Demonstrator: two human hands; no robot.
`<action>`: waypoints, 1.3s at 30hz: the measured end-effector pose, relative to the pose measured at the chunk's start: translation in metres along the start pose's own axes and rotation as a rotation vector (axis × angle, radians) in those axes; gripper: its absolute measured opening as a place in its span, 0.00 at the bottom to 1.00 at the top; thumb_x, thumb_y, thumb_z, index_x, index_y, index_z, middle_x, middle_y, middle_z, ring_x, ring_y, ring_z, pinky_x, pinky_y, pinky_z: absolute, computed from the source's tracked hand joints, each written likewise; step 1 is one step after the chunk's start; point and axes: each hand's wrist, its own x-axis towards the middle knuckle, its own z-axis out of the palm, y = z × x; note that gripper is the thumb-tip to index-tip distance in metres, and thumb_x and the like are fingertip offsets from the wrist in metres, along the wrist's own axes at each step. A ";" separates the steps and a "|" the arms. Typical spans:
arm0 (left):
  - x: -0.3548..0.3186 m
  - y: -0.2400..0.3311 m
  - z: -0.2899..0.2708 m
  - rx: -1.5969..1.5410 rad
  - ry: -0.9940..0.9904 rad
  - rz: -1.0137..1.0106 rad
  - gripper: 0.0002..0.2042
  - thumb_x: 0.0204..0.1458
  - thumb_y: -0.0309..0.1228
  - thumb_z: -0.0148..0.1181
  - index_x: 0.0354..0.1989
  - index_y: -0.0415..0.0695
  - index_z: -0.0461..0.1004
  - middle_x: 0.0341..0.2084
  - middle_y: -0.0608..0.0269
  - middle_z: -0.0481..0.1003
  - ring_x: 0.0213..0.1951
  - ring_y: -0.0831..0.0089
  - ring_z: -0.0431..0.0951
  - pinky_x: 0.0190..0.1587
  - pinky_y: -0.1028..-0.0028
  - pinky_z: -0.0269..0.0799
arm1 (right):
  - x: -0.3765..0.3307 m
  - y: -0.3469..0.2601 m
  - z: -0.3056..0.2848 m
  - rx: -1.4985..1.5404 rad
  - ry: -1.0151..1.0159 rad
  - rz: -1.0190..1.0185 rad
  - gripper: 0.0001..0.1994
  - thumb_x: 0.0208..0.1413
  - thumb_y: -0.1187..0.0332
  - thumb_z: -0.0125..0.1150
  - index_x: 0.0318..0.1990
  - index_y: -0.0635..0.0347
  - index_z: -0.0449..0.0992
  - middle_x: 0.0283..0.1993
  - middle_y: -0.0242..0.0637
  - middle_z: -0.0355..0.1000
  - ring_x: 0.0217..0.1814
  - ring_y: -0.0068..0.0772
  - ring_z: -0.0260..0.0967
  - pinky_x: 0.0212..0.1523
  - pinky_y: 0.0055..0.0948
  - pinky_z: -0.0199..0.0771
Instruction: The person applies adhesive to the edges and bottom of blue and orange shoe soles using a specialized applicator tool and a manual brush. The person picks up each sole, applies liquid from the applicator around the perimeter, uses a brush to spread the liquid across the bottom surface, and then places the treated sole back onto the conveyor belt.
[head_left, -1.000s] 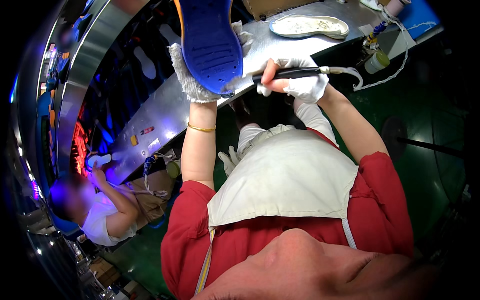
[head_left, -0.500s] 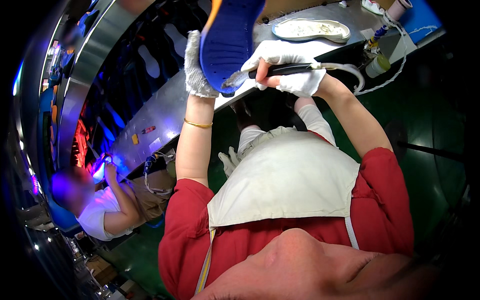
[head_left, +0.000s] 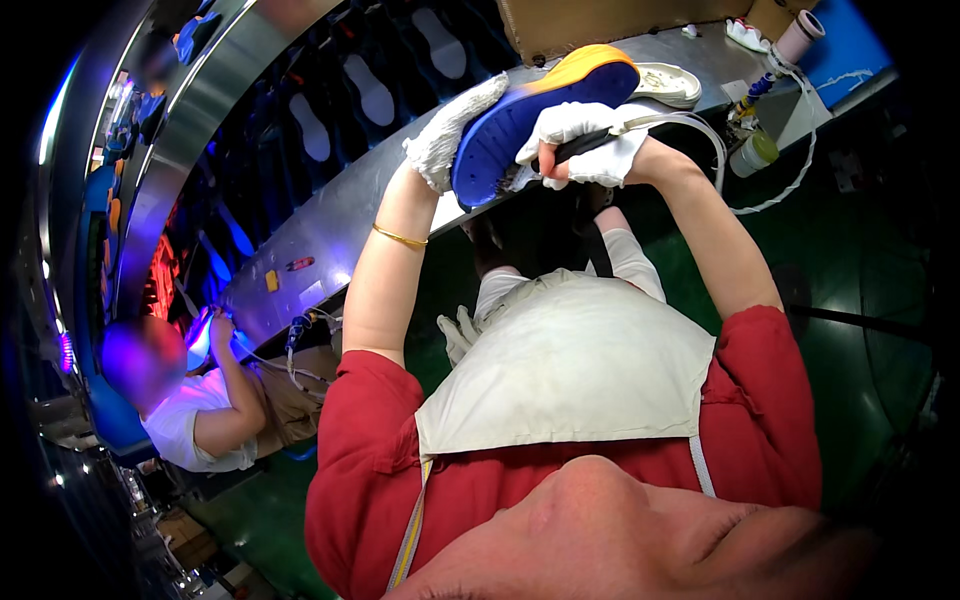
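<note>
I see open tabletop (head_left: 335, 225) left of centre for the left hand (head_left: 450, 132) to pass; at upper centre the cardboard box (head_left: 610, 28) blocks, at upper right the white hose (head_left: 719, 158).

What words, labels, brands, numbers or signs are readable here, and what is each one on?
There are none I can read.
Blue-and-orange sole, in the left hand: no legible text.
Black-handled brush, in the right hand: nothing legible.
Cardboard box: no readable print on the part in view.
Jar with a yellow-green lid: too small to tell.
</note>
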 end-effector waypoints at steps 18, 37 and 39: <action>-0.013 -0.051 0.006 -0.435 -0.210 0.197 0.34 0.56 0.57 0.33 0.60 0.40 0.56 0.48 0.41 0.68 0.46 0.49 0.73 0.47 0.52 0.72 | 0.013 0.050 -0.050 0.283 0.834 -0.010 0.05 0.45 0.72 0.66 0.31 0.59 0.77 0.31 0.31 0.75 0.30 0.20 0.72 0.33 0.20 0.72; -0.027 -0.057 -0.018 -0.316 -0.075 0.437 0.32 0.54 0.56 0.40 0.58 0.41 0.59 0.48 0.49 0.70 0.46 0.58 0.74 0.51 0.59 0.70 | -0.012 -0.032 -0.011 -0.190 0.242 -0.234 0.10 0.34 0.84 0.55 0.27 0.60 0.73 0.31 0.36 0.72 0.35 0.32 0.68 0.40 0.30 0.68; -0.031 -0.052 -0.004 -0.363 -0.058 0.436 0.31 0.55 0.56 0.40 0.57 0.41 0.60 0.47 0.49 0.70 0.45 0.60 0.74 0.49 0.61 0.71 | 0.002 -0.026 -0.009 -0.241 0.420 -0.389 0.09 0.37 0.84 0.56 0.29 0.62 0.73 0.32 0.37 0.72 0.35 0.31 0.68 0.39 0.28 0.68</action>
